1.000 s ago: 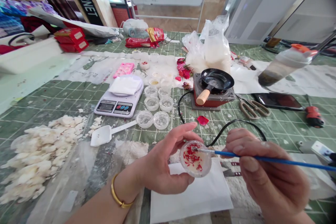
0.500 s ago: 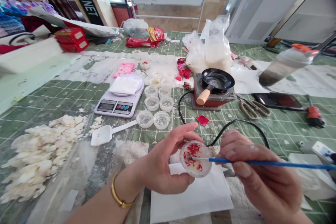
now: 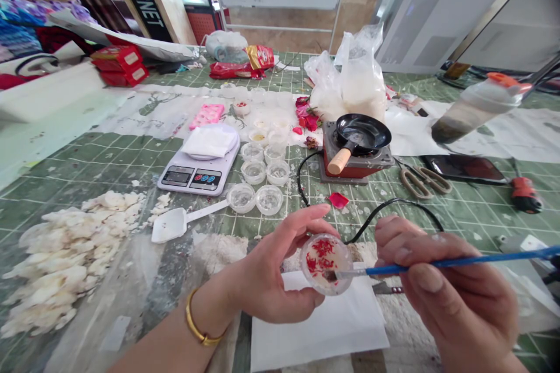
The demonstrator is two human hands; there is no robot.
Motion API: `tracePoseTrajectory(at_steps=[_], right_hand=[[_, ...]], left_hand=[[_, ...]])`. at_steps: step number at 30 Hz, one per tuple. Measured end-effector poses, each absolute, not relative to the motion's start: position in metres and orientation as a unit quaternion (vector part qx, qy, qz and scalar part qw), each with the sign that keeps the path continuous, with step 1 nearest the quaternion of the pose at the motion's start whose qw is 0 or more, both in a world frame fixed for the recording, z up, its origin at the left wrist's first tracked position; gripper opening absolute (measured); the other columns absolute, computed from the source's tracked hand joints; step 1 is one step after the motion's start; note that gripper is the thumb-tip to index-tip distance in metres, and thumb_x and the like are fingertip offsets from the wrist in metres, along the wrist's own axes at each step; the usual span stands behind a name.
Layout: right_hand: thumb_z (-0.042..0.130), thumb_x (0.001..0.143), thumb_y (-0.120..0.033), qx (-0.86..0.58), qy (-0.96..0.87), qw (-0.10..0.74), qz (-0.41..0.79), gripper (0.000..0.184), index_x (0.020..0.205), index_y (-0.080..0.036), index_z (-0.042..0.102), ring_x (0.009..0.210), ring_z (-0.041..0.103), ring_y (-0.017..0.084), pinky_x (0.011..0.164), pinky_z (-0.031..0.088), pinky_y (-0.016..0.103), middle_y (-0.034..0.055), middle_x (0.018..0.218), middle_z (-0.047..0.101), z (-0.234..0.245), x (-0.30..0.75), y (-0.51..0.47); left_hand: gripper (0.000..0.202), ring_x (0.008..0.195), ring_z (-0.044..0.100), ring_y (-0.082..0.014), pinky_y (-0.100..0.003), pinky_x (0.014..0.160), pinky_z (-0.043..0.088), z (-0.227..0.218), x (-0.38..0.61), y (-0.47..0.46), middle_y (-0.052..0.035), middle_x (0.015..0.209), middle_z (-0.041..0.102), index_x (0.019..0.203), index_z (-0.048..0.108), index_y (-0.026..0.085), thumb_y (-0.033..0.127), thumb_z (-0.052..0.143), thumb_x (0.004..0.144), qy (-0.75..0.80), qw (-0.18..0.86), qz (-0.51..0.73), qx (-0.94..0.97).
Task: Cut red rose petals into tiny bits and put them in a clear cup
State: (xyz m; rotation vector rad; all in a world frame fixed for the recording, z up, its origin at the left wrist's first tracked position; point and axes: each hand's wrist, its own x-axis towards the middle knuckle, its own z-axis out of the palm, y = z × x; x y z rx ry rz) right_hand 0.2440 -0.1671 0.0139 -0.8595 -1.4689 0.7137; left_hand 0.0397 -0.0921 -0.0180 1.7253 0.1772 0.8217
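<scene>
My left hand grips a small clear round cup by its side, tilted toward me. Inside the cup lies a pale layer with thin red shreds scattered over it. A paintbrush with a blue handle is pinched between the thumb and fingers of my right hand. The brush's dark tip is at the lower part of the cup's pale layer, among the shreds. Beneath the cup, a white sheet of paper lies on the table. A gold bangle circles my left wrist.
Several clear cups stand beyond my left hand, beside a kitchen scale and a white scoop. White flakes are heaped at left. A small black pan sits on a hot plate; scissors lie to its right.
My right hand has shifted slightly right and down. The brush tip has moved from the left of the cup to its lower middle, and the handle slants more. My left hand stays put.
</scene>
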Motion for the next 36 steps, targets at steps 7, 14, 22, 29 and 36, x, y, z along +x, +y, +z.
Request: tracePoseTrajectory(at_steps=[7, 14, 22, 29, 36], right_hand=[[0.054, 0.088, -0.013, -0.377, -0.658, 0.57, 0.317, 0.02, 0.104, -0.02, 0.064, 0.085, 0.057, 0.02, 0.083, 0.043, 0.04, 0.0034, 0.082, 0.063, 0.0138, 0.2425, -0.1665], [0.053, 0.089, -0.018, -0.39, -0.602, 0.629, 0.299, 0.015, 0.099, -0.022, 0.064, 0.077, 0.056, 0.019, 0.077, 0.044, 0.04, 0.0038, 0.078, 0.062, 0.0118, 0.2426, -0.167], [0.055, 0.088, -0.023, -0.414, -0.596, 0.634, 0.266, 0.011, 0.095, -0.023, 0.063, 0.074, 0.057, 0.021, 0.075, 0.045, 0.042, 0.0034, 0.071, 0.06, 0.0116, 0.2413, -0.1673], [0.057, 0.085, -0.026, -0.462, -0.612, 0.619, 0.169, 0.008, 0.087, -0.026, 0.065, 0.068, 0.058, 0.022, 0.068, 0.047, 0.044, 0.0033, 0.068, 0.062, 0.0128, 0.2398, -0.1647], [0.058, 0.085, -0.024, -0.427, -0.603, 0.653, 0.168, 0.008, 0.086, -0.023, 0.065, 0.065, 0.058, 0.02, 0.072, 0.046, 0.045, 0.0018, 0.066, 0.061, 0.0165, 0.243, -0.1648]], left_hand=[[0.092, 0.106, 0.058, -0.0222, -0.038, 0.092, 0.051, -0.0193, 0.0396, -0.0912, -0.0142, 0.126, 0.046, 0.144, 0.013, 0.024, 0.004, 0.063, 0.069, 0.082, 0.577, 0.342, 0.737], [0.092, 0.107, 0.058, -0.0227, -0.038, 0.092, 0.051, -0.0196, 0.0402, -0.0915, -0.0151, 0.126, 0.047, 0.144, 0.013, 0.023, 0.003, 0.062, 0.068, 0.073, 0.573, 0.352, 0.737], [0.089, 0.11, 0.056, -0.0234, -0.039, 0.095, 0.049, -0.0179, 0.0399, -0.0919, -0.0138, 0.126, 0.046, 0.144, 0.014, 0.026, 0.005, 0.061, 0.07, 0.083, 0.575, 0.344, 0.738], [0.088, 0.114, 0.053, -0.0249, -0.04, 0.096, 0.048, -0.0183, 0.0402, -0.0923, -0.0134, 0.126, 0.046, 0.144, 0.014, 0.027, 0.005, 0.06, 0.071, 0.091, 0.565, 0.344, 0.744], [0.091, 0.113, 0.054, -0.0251, -0.042, 0.098, 0.046, -0.018, 0.0389, -0.0906, -0.0143, 0.127, 0.046, 0.144, 0.013, 0.026, 0.005, 0.061, 0.069, 0.087, 0.563, 0.332, 0.752]])
